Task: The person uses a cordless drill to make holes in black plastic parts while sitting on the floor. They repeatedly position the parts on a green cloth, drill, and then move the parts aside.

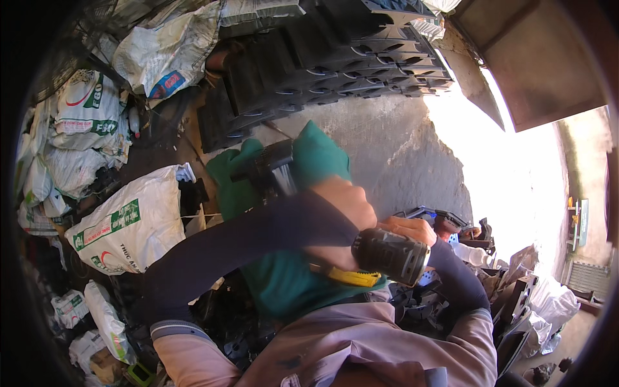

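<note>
We take the green cloth (284, 284) as our landmark: it lies in the middle of the view, spread over something bulky just ahead of the person's lap. Our left hand (345, 222) is clenched around a dark power tool (274, 169), whose body sticks up and away from the hand toward the upper left, over the cloth; its long axis runs from the fist at the lower right to the tool's head at the upper left. The left forearm, in a dark sleeve, crosses the cloth from the lower left, so this arm reaches right across the body.

Just right of the cloth, our right hand (409, 227) wraps its fingers (419, 226) over a black cylindrical part (391, 256) with a yellow piece (351, 278) beside it; we judge it a grasp, though the fingertips are partly hidden. The right elbow is bent sharply, the forearm coming up from the lower right.

The two hands lie close, the cylinder touching or nearly touching the left wrist. Left of the cloth lie white printed sacks (129, 226); above it, stacked black moulded parts (335, 58).
</note>
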Tool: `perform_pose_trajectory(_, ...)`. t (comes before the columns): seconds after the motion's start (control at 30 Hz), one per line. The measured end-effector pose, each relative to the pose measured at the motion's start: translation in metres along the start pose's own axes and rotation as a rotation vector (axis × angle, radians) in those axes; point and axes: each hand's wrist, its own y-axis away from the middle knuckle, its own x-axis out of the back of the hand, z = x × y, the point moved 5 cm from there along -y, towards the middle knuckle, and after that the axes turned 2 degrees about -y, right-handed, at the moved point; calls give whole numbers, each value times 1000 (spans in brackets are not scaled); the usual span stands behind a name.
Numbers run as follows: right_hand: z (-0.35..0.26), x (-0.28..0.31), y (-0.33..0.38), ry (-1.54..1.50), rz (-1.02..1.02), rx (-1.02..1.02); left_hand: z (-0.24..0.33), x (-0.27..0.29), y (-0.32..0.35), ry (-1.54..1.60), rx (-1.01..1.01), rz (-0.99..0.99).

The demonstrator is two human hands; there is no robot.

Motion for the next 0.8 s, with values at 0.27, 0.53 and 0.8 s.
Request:
perform_pose_trajectory(0.27,35,12,31,-417,419,-550,-24,33,97,191,412,1063)
perform_pose_trajectory(0.53,36,17,15,-522,525,-627,-67,-76,145,507,875,1439)
perform_pose_trajectory(0.8,16,13,-16,-561,542,-427,-59,-96,118,235,1080,1176)
